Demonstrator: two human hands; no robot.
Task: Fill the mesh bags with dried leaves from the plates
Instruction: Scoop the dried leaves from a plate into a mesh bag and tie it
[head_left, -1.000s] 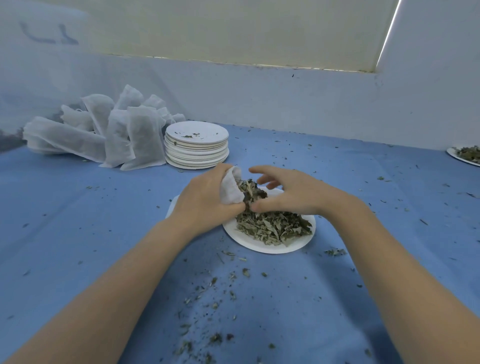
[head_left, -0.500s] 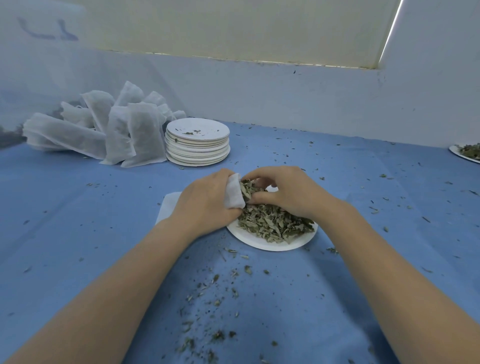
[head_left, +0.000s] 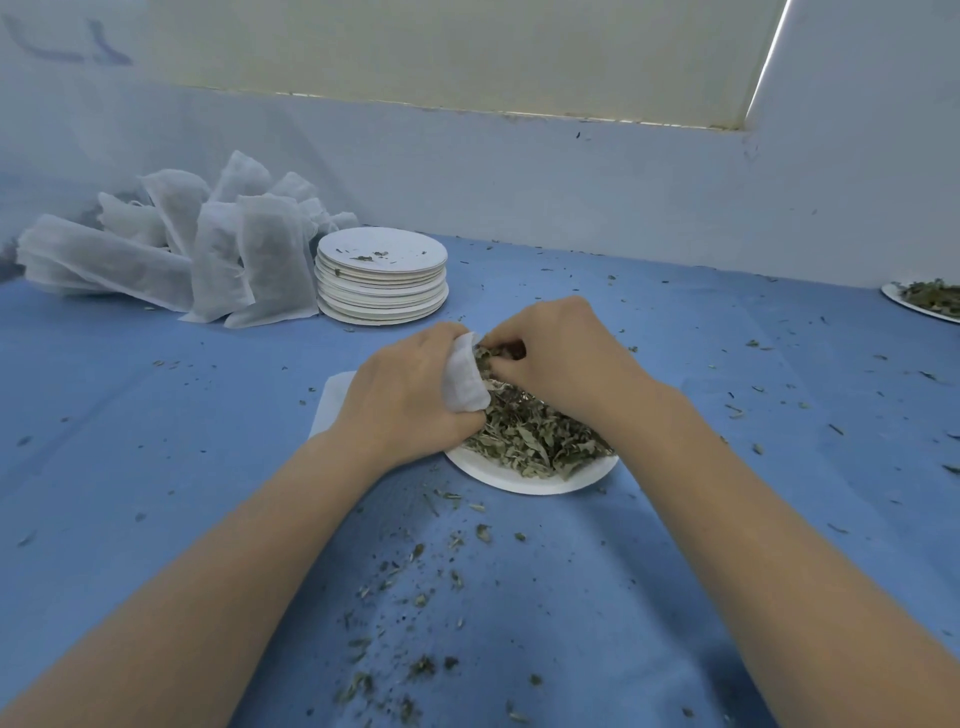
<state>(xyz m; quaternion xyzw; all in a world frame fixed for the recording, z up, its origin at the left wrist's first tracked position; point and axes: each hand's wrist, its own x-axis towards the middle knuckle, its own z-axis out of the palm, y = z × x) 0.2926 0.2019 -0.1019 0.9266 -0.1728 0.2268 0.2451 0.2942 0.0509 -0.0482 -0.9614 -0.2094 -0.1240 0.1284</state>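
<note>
The person is midway through stuffing one mesh bag (head_left: 464, 378). The left hand (head_left: 410, 400) is curled round its white mouth, holding it open at the near-left edge of a paper plate (head_left: 524, 480), with the rest of the bag trailing out flat on the blue table (head_left: 156, 467) behind the wrist. The right hand (head_left: 558, 358) has its fingers bunched, pinching a clump of dried leaves (head_left: 524, 441) right at the bag's opening. A good heap is still on the plate, so I would judge this bag far from full. Next the pinch needs pushing well inside before letting go, or more crumbs will join the scattered bits (head_left: 415, 566) on the cloth. Filled bags (head_left: 218, 265) lie piled far left beside a stack of used plates (head_left: 382, 280); another plate of leaves (head_left: 927, 299) waits at the far right.
</note>
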